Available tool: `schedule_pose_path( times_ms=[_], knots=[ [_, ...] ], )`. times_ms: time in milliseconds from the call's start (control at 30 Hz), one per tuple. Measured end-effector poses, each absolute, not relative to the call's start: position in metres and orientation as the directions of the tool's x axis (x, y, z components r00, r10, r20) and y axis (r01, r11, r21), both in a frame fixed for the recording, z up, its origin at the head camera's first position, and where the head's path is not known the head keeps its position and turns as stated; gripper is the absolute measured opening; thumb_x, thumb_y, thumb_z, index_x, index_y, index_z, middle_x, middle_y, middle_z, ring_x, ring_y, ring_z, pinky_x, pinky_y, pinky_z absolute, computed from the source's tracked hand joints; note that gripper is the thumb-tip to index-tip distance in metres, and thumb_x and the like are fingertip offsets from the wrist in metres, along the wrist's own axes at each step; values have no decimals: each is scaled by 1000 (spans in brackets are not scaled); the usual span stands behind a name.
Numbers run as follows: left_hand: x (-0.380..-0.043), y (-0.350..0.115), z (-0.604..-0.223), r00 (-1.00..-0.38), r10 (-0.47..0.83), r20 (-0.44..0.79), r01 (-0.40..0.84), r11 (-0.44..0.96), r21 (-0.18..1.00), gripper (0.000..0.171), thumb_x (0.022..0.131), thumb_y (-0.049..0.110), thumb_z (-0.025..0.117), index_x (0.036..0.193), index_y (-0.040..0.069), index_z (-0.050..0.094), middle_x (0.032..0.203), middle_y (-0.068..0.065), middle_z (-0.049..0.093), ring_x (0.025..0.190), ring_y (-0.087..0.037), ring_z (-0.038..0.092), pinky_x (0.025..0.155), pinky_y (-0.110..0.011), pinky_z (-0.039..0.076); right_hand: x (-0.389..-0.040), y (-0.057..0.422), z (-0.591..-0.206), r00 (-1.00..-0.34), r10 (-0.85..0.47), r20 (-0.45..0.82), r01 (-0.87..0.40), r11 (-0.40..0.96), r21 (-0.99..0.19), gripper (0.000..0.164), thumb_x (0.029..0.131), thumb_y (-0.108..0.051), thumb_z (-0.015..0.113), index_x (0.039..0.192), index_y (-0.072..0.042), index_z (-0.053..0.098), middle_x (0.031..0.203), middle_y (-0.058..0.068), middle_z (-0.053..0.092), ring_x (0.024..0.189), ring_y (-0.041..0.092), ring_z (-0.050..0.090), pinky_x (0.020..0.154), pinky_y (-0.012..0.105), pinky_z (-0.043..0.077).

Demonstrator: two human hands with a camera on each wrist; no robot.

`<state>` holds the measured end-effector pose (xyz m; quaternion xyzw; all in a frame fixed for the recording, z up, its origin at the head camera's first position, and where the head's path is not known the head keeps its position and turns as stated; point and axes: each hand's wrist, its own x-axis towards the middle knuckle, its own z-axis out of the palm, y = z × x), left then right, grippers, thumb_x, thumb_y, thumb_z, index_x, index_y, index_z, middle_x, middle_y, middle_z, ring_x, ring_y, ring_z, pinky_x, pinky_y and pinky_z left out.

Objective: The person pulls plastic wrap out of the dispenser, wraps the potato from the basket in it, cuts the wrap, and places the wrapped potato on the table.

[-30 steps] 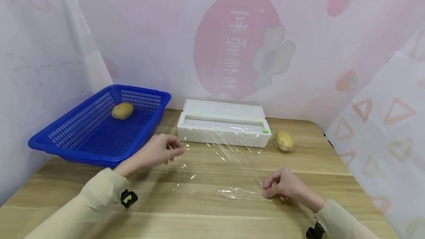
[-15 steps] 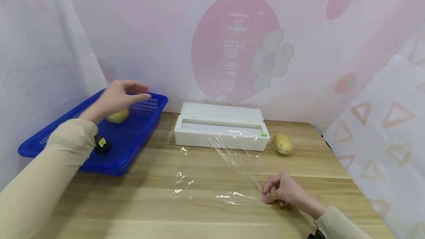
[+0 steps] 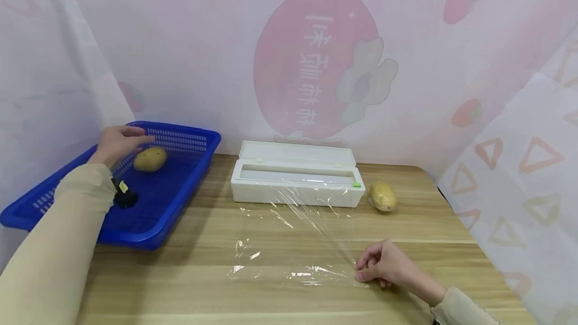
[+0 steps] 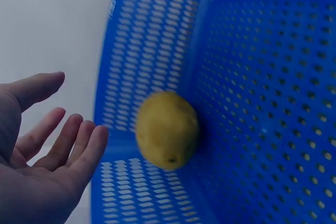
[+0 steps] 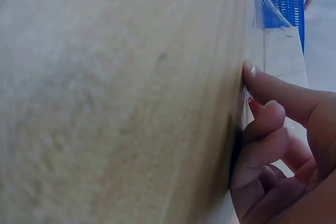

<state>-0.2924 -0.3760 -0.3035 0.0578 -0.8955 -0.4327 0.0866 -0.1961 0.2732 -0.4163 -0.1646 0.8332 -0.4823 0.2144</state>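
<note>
My left hand point(image 3: 121, 143) hovers over the far left part of the blue basket point(image 3: 182, 199), close to a potato point(image 3: 151, 159) lying inside. In the left wrist view the fingers are parted and apart from the potato point(image 4: 167, 129). At the table's right, my right hand point(image 3: 384, 267) pinches a corner of clear plastic wrap point(image 3: 293, 245) between thumb and fingers. The sheet stretches over the table from a white dispenser box point(image 3: 298, 193), whose lid stands raised. The right wrist view shows the wrap at the thumb tip of the right hand point(image 5: 283, 140).
A second potato point(image 3: 382, 196), shiny as if wrapped, sits just right of the dispenser. A green slider point(image 3: 356, 184) marks the box's right end. Wood tabletop point(image 3: 203, 295) lies under everything, with a printed curtain point(image 3: 217, 64) behind.
My left hand has left the wrap's left side, risen over the basket and lowered toward the potato there. The right hand keeps its pinch, nearly in place. The view has shifted slightly.
</note>
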Motion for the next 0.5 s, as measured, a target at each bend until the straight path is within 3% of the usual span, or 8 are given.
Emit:
schedule_pose_path(
  times_ms=[33, 100, 200, 300, 500],
  knots=[
    [-292, -380, -307, -977, -189, 101, -37, 613, 789, 79, 93, 48, 63, 142, -10, 40, 140, -31, 43, 74, 11, 53, 71, -16, 50, -195, 273, -416, -853, -482, -198, -68, 480, -875, 22, 71, -13, 89, 80, -3, 71, 54, 0, 54, 38, 4, 42, 37, 18, 35],
    [-291, -386, -314, -971, -213, 105, -49, 610, 791, 80, 92, 48, 64, 142, -10, 41, 139, -31, 43, 79, 5, 57, 72, -18, 51, -192, 272, -416, -852, -484, -199, -66, 477, -876, 22, 71, -13, 89, 80, -3, 71, 54, 0, 53, 38, 4, 41, 37, 18, 34],
    [-288, -391, -324, -959, -247, 136, -51, 625, 779, 79, 92, 48, 65, 142, -10, 42, 137, -32, 45, 100, -18, 59, 84, -34, 51, -189, 272, -415, -852, -481, -206, -58, 477, -877, 23, 71, -13, 89, 80, -3, 70, 53, 0, 53, 38, 4, 41, 37, 18, 34],
    [-284, -396, -334, -949, -268, 167, -46, 641, 766, 77, 92, 46, 65, 140, -11, 43, 135, -34, 46, 118, -43, 46, 93, -54, 43, -187, 271, -415, -852, -480, -211, -49, 474, -879, 22, 71, -12, 89, 80, -3, 71, 53, 0, 53, 38, 4, 41, 37, 18, 34],
    [-284, -403, -341, -962, -253, 104, -90, 652, 753, 89, 88, 52, 68, 145, -9, 37, 142, -37, 36, 126, -54, 34, 97, -66, 34, -185, 272, -413, -852, -480, -211, -52, 477, -877, 22, 71, -13, 89, 80, -4, 71, 53, 0, 53, 38, 5, 42, 37, 18, 34]
  ],
)
